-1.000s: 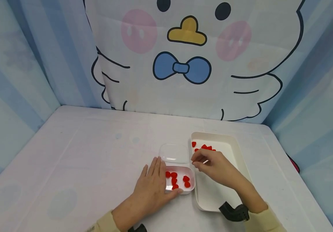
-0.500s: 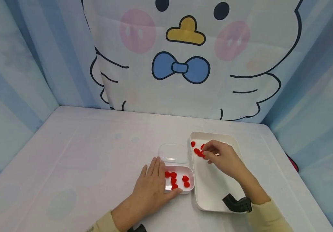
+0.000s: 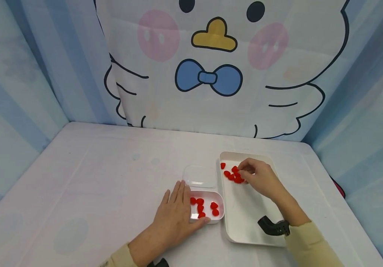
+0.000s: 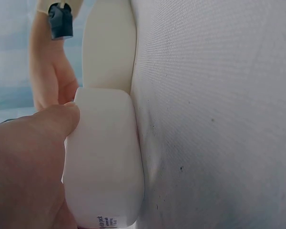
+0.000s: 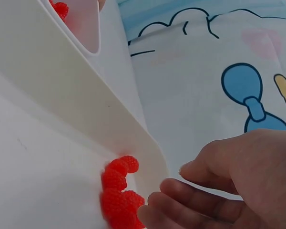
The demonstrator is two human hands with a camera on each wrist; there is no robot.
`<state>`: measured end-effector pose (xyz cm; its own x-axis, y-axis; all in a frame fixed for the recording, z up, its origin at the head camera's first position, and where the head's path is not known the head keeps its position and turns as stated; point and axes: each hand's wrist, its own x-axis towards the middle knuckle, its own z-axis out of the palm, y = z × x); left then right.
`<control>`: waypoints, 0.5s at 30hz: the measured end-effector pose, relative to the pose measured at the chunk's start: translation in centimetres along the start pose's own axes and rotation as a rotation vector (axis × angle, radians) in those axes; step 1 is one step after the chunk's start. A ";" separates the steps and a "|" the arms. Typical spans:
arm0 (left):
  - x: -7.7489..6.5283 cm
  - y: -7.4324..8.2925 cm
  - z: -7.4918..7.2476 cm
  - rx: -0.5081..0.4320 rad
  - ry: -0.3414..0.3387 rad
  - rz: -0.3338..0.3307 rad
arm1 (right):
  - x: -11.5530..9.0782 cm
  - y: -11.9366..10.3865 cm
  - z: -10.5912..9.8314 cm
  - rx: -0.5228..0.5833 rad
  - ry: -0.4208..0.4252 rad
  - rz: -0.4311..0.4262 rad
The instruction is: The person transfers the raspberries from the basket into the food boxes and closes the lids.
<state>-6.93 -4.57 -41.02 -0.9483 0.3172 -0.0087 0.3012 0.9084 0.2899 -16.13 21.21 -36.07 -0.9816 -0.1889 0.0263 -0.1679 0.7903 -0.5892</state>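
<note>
A small white box (image 3: 215,221) with several red raspberries (image 3: 200,208) inside stands at mid-table. My left hand (image 3: 172,218) rests against its left side with straight fingers. The left wrist view shows the thumb (image 4: 62,117) touching the top edge of the box (image 4: 105,157). Over the far part of the white tray (image 3: 248,222), my right hand (image 3: 261,180) is at a cluster of raspberries (image 3: 231,177). Its fingers are loosely bent beside the raspberries (image 5: 115,183) in the right wrist view, and no raspberry is plainly seen between fingers and thumb.
The clear lid (image 3: 199,176) lies opened out behind the box. The tray's raised wall (image 5: 100,105) stands close beside the box. A printed cloth (image 3: 208,107) hangs at the table's back edge, with blue curtains (image 3: 17,74) at the sides.
My right hand has moved from near the box, back and to the right, to the raspberries in the tray. The left hand and the box have stayed in place.
</note>
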 end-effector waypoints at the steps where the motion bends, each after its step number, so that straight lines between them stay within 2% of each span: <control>1: 0.0 0.0 0.0 0.001 0.001 0.000 | 0.1 0.1 0.0 -0.009 0.001 0.005; 15: 0.0 0.0 0.1 0.005 0.005 0.000 | 1.3 1.9 -0.5 -0.014 -0.033 0.123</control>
<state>-6.87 -4.50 -41.12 -0.9487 0.3161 -0.0038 0.3019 0.9097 0.2851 -17.80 22.77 -36.78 -0.9915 -0.1088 -0.0717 -0.0480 0.8164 -0.5754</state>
